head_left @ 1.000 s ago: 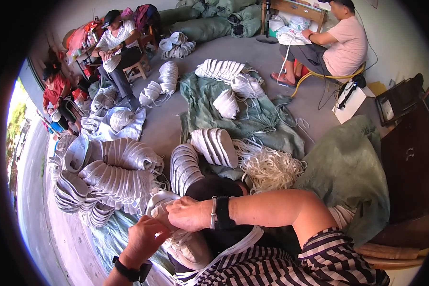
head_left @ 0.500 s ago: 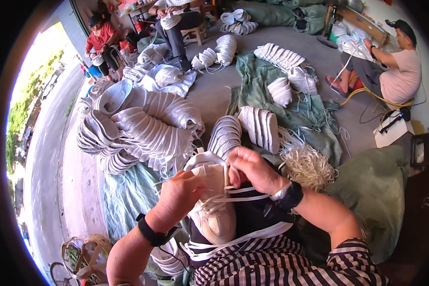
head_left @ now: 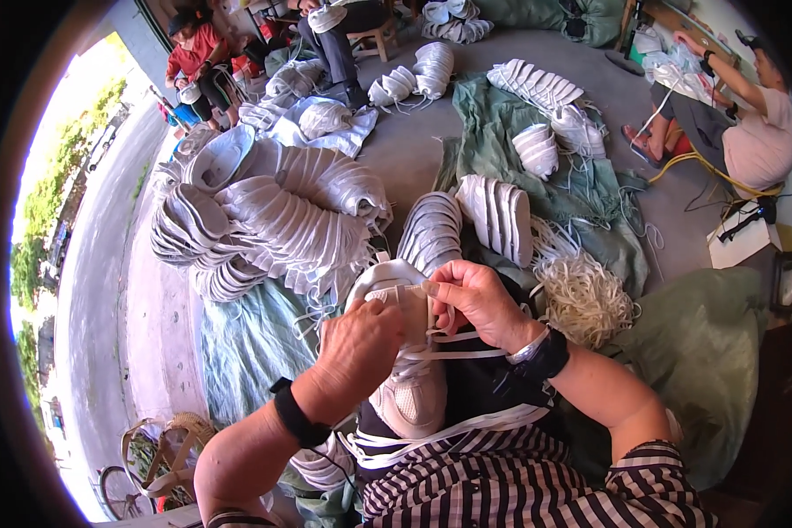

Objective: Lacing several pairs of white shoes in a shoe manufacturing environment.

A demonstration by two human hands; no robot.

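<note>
A cream-white sneaker upper [head_left: 411, 403] lies on my lap, its toe toward me and its padded collar pointing away. My left hand [head_left: 359, 348] is closed over the left side of its lacing area, with the fingertips curled out of sight. At the right edge of the tongue, my right hand [head_left: 484, 304] pinches a white shoelace [head_left: 458, 355] between thumb and fingers. The lace runs across the upper and off to the right. More loose white laces [head_left: 466, 429] are draped over my lap below the toe.
Stacked shoe uppers [head_left: 299, 211] form a big heap ahead to the left. Two shorter stacks [head_left: 495, 220] stand just beyond my hands, beside a tangle of laces [head_left: 585, 295]. Green sacking [head_left: 695, 370] lies at right. Other people [head_left: 761, 132] sit working farther off.
The view has shifted, so the surroundings sit lower and to the right. My left hand has moved onto the upper's lacing area, its back now turned up. My right hand stays by the tongue's edge.
</note>
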